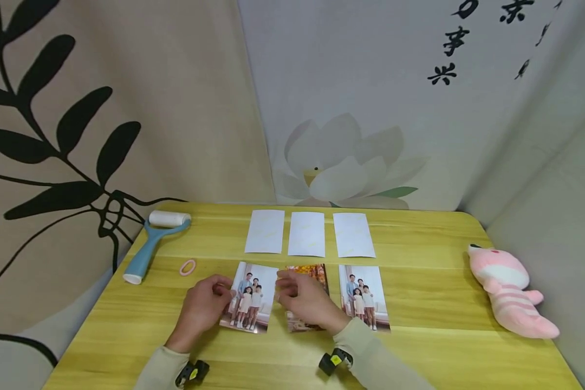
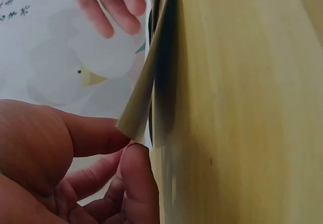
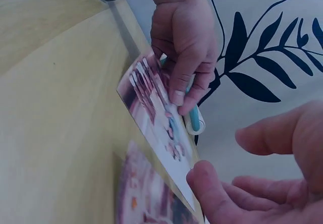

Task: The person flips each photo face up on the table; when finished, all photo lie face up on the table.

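My left hand (image 1: 206,304) pinches the left edge of a family photo (image 1: 249,299) between thumb and finger. In the left wrist view that photo (image 2: 139,103) is tilted, its near edge lifted off the wood. My right hand (image 1: 309,301) is beside the photo's right edge, thumb and fingers apart; the right wrist view shows a fingertip at or very near that edge. Beneath the right hand lies an autumn-coloured photo (image 1: 316,271), partly covered by it. Further right lies another family photo (image 1: 365,298), its lower edge partly behind my right wrist.
Three white cards (image 1: 307,233) lie in a row at the back of the wooden table (image 1: 429,303). A blue-handled lint roller (image 1: 148,252) and a pink ring (image 1: 187,267) are on the left. At the right edge lies a pink plush toy (image 1: 509,292). Curtains stand behind.
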Available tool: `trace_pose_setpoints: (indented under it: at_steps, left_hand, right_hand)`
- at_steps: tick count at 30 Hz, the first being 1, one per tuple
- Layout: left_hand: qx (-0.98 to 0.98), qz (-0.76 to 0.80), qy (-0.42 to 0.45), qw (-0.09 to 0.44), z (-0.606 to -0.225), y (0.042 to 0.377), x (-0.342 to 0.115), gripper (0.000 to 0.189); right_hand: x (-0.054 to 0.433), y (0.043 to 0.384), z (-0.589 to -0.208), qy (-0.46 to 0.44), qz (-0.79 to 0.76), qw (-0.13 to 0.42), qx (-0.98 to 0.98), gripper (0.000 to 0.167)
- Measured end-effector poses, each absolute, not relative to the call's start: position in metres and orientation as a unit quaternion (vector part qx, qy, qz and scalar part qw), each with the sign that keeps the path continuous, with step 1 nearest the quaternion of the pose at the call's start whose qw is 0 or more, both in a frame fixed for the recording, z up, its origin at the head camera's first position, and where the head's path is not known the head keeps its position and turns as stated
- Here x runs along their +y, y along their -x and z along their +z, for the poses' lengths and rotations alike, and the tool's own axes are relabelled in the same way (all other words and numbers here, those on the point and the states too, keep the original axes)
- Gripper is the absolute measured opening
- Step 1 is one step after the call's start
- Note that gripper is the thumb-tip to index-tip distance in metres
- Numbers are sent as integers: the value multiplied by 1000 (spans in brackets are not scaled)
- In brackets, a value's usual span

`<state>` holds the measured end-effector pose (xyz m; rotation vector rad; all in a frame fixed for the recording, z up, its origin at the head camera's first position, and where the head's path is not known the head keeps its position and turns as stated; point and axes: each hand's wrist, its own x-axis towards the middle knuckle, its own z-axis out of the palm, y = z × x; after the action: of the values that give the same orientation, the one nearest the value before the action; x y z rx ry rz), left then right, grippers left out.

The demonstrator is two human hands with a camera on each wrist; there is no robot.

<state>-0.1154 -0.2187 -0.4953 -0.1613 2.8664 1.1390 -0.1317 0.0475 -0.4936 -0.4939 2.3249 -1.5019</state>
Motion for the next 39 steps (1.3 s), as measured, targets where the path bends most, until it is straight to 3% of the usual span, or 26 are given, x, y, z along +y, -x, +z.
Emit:
trace_pose_setpoints:
  at_steps: [5,16,29,39]
  left_hand:
    - [928,368,49,21,-493,113,-219,8]
    - [909,413,52,28,-487,118,-206,20]
    - [830,555,20,50,-477,146,-154,30]
    - [792,607,-35,58,-475,171,-101,25]
  right_hand:
    - [57,135,-493,174,-538,157,810,49]
    - [91,142,-490,145,-557,136,806,43]
    - [141,165,-474,97,-546,84,828,42]
    - [176,186,-465,69,-529,53,844,39]
